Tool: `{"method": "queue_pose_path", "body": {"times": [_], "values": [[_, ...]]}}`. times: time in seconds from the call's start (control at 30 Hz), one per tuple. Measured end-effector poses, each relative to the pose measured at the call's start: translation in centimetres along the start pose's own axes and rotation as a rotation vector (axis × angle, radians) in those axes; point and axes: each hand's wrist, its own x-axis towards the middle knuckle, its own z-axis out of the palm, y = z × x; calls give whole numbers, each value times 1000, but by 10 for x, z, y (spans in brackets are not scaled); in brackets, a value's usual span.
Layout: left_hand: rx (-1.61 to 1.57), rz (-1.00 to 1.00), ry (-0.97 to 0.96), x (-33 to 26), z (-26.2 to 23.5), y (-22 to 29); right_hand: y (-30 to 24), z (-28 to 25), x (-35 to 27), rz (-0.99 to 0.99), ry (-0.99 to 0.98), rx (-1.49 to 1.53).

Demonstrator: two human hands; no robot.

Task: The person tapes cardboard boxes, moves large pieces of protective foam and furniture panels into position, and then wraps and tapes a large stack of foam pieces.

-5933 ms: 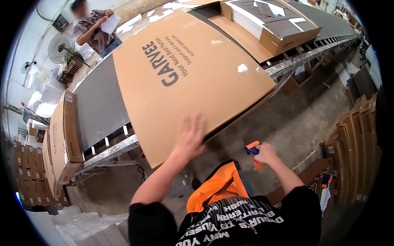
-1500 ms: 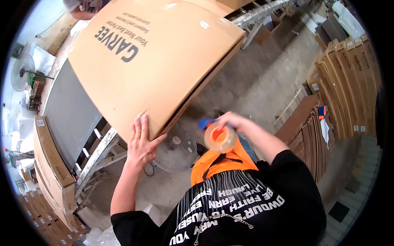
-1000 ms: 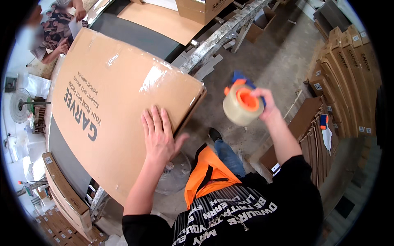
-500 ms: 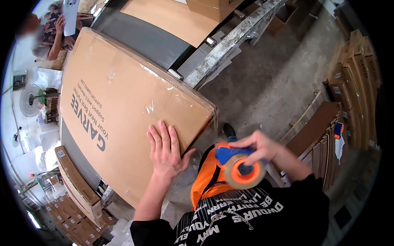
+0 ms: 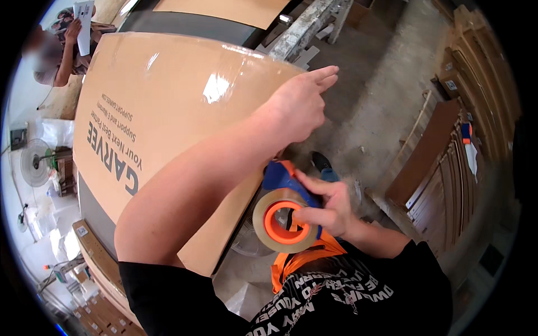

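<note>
A large flat cardboard box with printed lettering and shiny clear tape along its far edge lies in front of me. Across its right part reaches my left arm, and my left hand is at the box's right corner, fingers stretched out past the edge. The hand hides that corner. My right hand grips a blue and orange tape dispenser carrying a wide roll of tape on an orange core. The dispenser's blue head is close to the box's right end, below my left wrist; whether it touches is hidden.
The box rests on a dark conveyor with a worn metal rail. At far left a person holds a white sheet. A standing fan is at left. Stacked cartons and upright brown boards stand at right.
My left hand has gone from lying flat on the box top to its right corner. My right hand has brought the tape dispenser leftward, near the box's end.
</note>
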Motion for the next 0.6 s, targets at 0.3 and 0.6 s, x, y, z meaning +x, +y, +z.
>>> {"method": "queue_pose_path", "body": {"times": [0.3, 0.6], "values": [[-117, 23, 65, -181, 26, 146, 111, 166, -126, 192, 64, -261], [-140, 80, -82, -291, 34, 269, 243, 300, -227, -80, 122, -329]]}}
